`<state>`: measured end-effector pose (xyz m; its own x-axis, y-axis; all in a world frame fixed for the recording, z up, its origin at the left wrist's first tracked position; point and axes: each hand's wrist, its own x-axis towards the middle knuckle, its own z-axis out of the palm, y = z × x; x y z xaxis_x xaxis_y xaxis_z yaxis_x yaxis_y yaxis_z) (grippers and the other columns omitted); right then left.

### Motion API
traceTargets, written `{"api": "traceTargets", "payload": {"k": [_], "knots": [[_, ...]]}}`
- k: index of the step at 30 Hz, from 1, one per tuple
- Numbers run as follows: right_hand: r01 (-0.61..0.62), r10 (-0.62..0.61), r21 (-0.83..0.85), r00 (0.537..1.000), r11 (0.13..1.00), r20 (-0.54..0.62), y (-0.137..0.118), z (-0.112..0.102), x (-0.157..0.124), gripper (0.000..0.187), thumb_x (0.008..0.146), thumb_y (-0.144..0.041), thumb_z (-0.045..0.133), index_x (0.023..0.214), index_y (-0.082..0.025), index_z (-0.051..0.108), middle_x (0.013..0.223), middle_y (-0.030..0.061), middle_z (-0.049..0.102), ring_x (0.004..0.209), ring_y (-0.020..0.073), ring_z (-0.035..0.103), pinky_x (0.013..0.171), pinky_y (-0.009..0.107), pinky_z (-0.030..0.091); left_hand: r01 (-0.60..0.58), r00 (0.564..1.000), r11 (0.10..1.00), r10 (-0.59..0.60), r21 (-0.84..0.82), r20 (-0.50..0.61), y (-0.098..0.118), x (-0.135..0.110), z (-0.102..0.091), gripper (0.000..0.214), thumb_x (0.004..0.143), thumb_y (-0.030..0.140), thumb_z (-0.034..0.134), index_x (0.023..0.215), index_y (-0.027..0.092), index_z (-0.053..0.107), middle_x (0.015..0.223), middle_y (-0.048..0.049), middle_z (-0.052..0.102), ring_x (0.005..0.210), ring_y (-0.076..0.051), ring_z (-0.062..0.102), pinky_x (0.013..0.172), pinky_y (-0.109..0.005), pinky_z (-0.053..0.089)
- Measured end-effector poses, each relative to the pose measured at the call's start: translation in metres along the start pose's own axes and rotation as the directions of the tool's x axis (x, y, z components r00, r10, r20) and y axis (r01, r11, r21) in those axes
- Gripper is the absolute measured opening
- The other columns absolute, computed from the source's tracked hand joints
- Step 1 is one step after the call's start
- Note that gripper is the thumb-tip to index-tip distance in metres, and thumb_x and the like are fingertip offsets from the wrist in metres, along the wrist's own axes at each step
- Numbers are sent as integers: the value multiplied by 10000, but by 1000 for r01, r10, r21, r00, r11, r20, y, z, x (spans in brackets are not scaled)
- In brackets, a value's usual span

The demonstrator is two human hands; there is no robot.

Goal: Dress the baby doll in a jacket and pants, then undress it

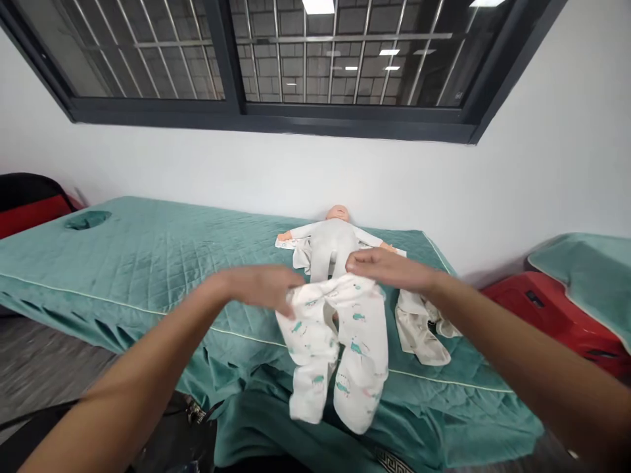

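A baby doll [331, 240] in a white bodysuit lies on its back on a teal quilted bed [148, 263], head toward the wall. I hold up a pair of white baby trousers with green prints [340, 348] by the waistband, just over the doll's legs. My left hand [263, 289] grips the left side of the waistband. My right hand [387, 268] grips the right side. The trouser legs hang down toward the bed's front edge.
Another white garment [421, 325] lies crumpled on the bed to the right of the doll. A red bed base with teal cover [557, 309] stands at the right. A dark window runs along the white wall. A black and red object [24, 200] sits far left.
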<state>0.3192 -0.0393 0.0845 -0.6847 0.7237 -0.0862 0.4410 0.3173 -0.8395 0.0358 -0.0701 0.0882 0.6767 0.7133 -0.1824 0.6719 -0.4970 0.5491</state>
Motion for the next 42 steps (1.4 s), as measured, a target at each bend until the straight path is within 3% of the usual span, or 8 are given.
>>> {"api": "traceTargets", "payload": {"k": [4, 7, 10, 17, 26, 32, 37, 42], "knots": [[0, 13, -242, 999, 970, 52, -55, -33, 19, 481, 845, -681, 649, 785, -204, 654, 723, -5, 544, 617, 119, 438, 550, 267, 316, 112, 959, 976, -57, 186, -278, 22, -5, -43, 141, 819, 355, 632, 843, 218, 659, 801, -11, 689, 670, -173, 584, 580, -264, 355], [87, -26, -371, 986, 925, 166, -88, -49, 28, 464, 818, -669, 689, 766, -209, 675, 747, 11, 588, 641, 127, 472, 545, 271, 339, 133, 833, 969, 5, 210, -553, 37, -8, -67, 120, 800, 321, 624, 840, 208, 623, 792, -10, 661, 689, -167, 566, 602, -263, 354], [115, -49, -432, 985, 895, 163, -110, -57, 31, 434, 791, -627, 742, 712, -209, 654, 677, -5, 551, 614, 118, 457, 528, 270, 333, 86, 762, 964, 99, 251, -640, 45, -8, -83, 90, 775, 267, 614, 839, 203, 608, 804, -5, 647, 727, -166, 570, 634, -262, 375], [100, -226, -442, 944, 891, -241, -133, -60, 15, 322, 819, -494, 763, 765, -203, 635, 745, -14, 611, 714, 125, 547, 611, 264, 406, -188, 914, 973, 125, -132, -386, 42, 18, -88, 209, 727, 297, 702, 902, 192, 662, 883, -15, 692, 792, -178, 642, 682, -282, 478], [-272, 39, -505, 905, 819, -423, -113, -92, -37, 287, 767, -522, 803, 877, -260, 768, 919, 33, 689, 1017, 305, 648, 892, 481, 535, -192, 895, 981, 161, -32, -415, 24, 11, -103, 316, 793, 474, 744, 669, 202, 639, 689, -9, 588, 666, -160, 577, 597, -271, 435], [-239, 0, -468, 891, 851, -455, -116, -75, -52, 444, 787, -674, 732, 795, -230, 713, 746, 24, 630, 869, 237, 656, 796, 416, 561, -238, 651, 969, 205, 60, -731, 27, 6, -91, 403, 913, 424, 620, 598, 193, 518, 610, 0, 484, 619, -144, 480, 591, -280, 371], [26, -162, -263, 843, 965, -512, -136, -31, -32, 417, 876, -611, 674, 876, -194, 688, 954, 70, 688, 1025, 235, 662, 915, 440, 556, -364, 434, 931, 189, 20, -881, 39, 14, -83, 325, 905, 403, 644, 687, 197, 519, 668, 2, 533, 678, -149, 544, 621, -270, 420], [273, -327, -185, 851, 944, -411, -139, -6, -1, 294, 911, -449, 673, 1043, -187, 662, 1134, 42, 676, 1203, 267, 601, 1043, 561, 468, -464, 295, 886, 163, 9, -942, 42, 24, -74, 292, 948, 462, 583, 816, 204, 546, 773, 4, 560, 837, -171, 658, 700, -269, 491]]}}
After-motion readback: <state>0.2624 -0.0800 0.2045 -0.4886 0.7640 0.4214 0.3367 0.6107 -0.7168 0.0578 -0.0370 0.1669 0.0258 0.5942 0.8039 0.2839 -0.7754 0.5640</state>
